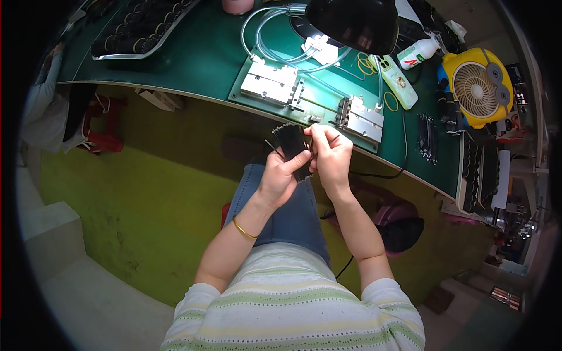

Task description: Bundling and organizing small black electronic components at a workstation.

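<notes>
Lettering | white bottle point(420, 52) | red print point(412, 61) on its side (the rest too small to read)

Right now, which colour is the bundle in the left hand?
The bundle is mostly black; the head view shows it best.

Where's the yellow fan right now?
The yellow fan is in the head view's upper right, at the right end of the green table, just right of the white bottle.

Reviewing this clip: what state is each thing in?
Left hand, closed around bundle
Bundle, held
Right hand, fingers bent at bundle's edge; grip unclear
Loose strips, lying in a pile
Tubing, coiled
Lamp, apparently lit
Phone, lying back up
Fan, spinning or still unclear
</notes>
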`<state>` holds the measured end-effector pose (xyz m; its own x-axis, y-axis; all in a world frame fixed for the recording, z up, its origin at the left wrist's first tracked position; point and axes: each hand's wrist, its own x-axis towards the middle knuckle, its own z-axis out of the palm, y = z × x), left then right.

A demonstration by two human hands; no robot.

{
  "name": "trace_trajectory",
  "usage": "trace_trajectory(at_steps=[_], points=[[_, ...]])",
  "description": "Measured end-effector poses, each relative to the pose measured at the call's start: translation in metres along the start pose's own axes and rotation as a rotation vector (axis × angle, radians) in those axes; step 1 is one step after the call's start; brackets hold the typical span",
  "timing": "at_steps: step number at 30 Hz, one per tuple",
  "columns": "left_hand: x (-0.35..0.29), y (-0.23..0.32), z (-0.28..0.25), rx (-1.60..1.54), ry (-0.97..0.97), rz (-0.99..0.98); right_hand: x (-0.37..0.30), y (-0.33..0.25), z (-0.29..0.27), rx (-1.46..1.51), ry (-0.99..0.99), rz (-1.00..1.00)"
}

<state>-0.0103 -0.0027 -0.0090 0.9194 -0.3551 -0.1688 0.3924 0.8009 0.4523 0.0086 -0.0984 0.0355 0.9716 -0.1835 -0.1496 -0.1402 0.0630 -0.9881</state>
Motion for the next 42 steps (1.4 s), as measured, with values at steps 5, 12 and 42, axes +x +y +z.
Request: trace_trajectory(at_steps=[5,12,42], points=[[0.001,-0.0014,0.0004,-0.017,0.054,-0.006,0.0029,-0.0001,0.0016,0.062,0.033,0.08],[0.0027,-0.0004,0.0043,-0.01,0.062,-0.008,0.0048,-0.0017,-0.0001,0.131,0.038,0.134],[0.0035,0.0047,0.0102,0.024,0.117,0.004,0.004,-0.0011,-0.0001,0.05,0.08,0.115]])
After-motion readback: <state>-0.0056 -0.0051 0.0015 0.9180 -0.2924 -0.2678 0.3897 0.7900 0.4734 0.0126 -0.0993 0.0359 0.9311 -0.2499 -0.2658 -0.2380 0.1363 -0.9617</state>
